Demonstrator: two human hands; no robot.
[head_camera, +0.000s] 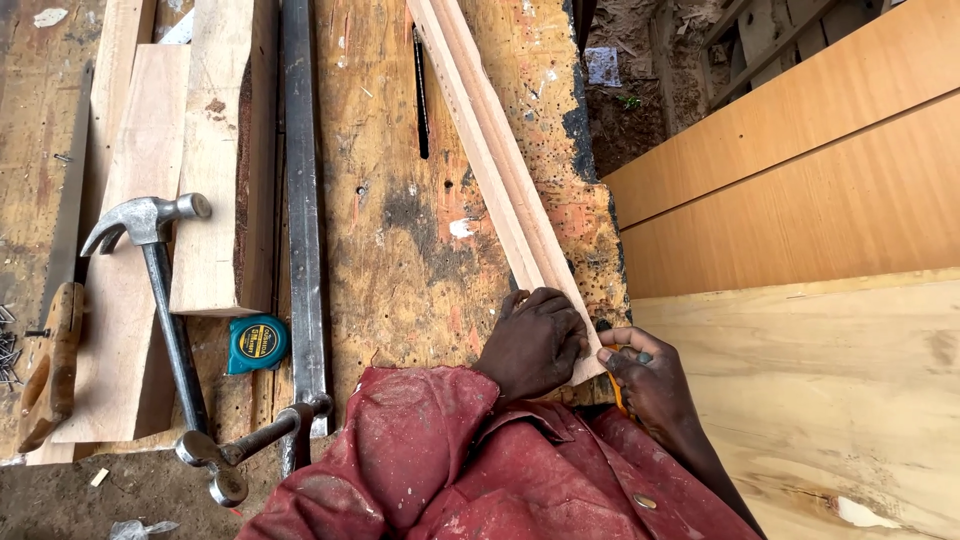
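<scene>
At the near edge of the workbench (420, 250), your left hand (535, 343) lies knuckles-up on the near end of the moulded wooden strip (495, 160), fingers curled together and pressing it down; the strip's long axis runs from that hand away toward eleven o'clock; your right hand (648, 378) sits just beside the strip's end at three o'clock, fingers closed around a small orange-handled tool (617, 392), its tip hidden; both hands are at the end, the left on it; a claw hammer (160, 300) lies well apart at nine o'clock.
</scene>
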